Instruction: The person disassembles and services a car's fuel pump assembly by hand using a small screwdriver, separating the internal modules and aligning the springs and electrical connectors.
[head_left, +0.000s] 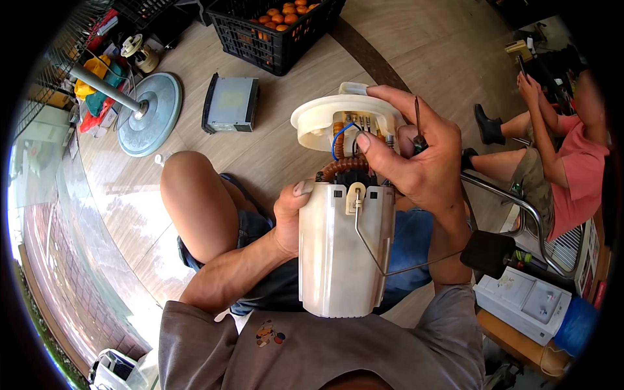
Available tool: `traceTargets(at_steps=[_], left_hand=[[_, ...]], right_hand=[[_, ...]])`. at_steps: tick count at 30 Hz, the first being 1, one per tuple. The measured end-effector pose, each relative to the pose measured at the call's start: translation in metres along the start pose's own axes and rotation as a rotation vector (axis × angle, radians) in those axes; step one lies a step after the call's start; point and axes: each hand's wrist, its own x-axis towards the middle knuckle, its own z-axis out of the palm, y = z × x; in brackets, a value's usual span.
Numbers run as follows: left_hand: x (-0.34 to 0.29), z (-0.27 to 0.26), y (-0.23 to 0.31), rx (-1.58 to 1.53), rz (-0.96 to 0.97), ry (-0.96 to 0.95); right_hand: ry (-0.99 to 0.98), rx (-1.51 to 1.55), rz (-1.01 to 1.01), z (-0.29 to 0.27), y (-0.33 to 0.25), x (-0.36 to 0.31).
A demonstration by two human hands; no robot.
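Between my hands is a fuel pump module with a cream plastic body (344, 260), held upright above my lap. My left hand (291, 211) wraps the body's left side, thumb on its upper edge. Its round white cap (318, 123) is tilted above the body, joined by a brown corrugated hose (344, 166) and a blue wire (338, 140). My right hand (419, 153) grips the cap's right side, thumb near the wires. A thin screwdriver (418, 120) is also tucked in its fingers, point up. A bent metal rod leads from the body to a black float (489, 253) at the right.
A black crate (273, 39) of orange fruit stands on the floor ahead. Left of it lie a metal box-shaped car stereo (233, 104), a round grey stand base (149, 117) and another pump unit (140, 53). At right, a person (575, 156) sits near a white water dispenser (523, 302).
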Motion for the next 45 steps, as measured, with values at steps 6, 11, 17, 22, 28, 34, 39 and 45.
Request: traceTargets(at_steps=[6,11,17,22,28,34,39,45], left_hand=[[0.001,0.008,0.005,0.008,-0.016,-0.039],[0.001,0.017,0.008,0.245,-0.070,0.088],[0.001,0.012,0.005,0.108,-0.026,-0.002],[-0.001,0.000,0.001,0.056,-0.038,0.011],[-0.001,-0.005,-0.003,-0.063,-0.065,-0.002],[0.000,0.003,-0.003,-0.047,-0.045,0.111],[0.001,0.009,-0.002,-0.034,-0.058,0.158],[0.001,0.004,-0.003,0.012,-0.076,0.157]], right_hand=[[0.005,-0.015,0.019,0.001,-0.002,0.000],[0.028,0.034,0.012,0.003,0.005,0.000],[0.030,-0.025,-0.010,0.001,0.004,0.000],[0.057,-0.078,-0.038,0.002,0.006,0.000],[0.075,-0.171,-0.092,0.003,0.005,0.002],[0.106,-0.157,-0.121,0.006,0.010,0.003],[0.116,-0.187,-0.109,0.006,0.009,0.005],[0.102,-0.247,-0.134,0.004,0.012,0.006]])
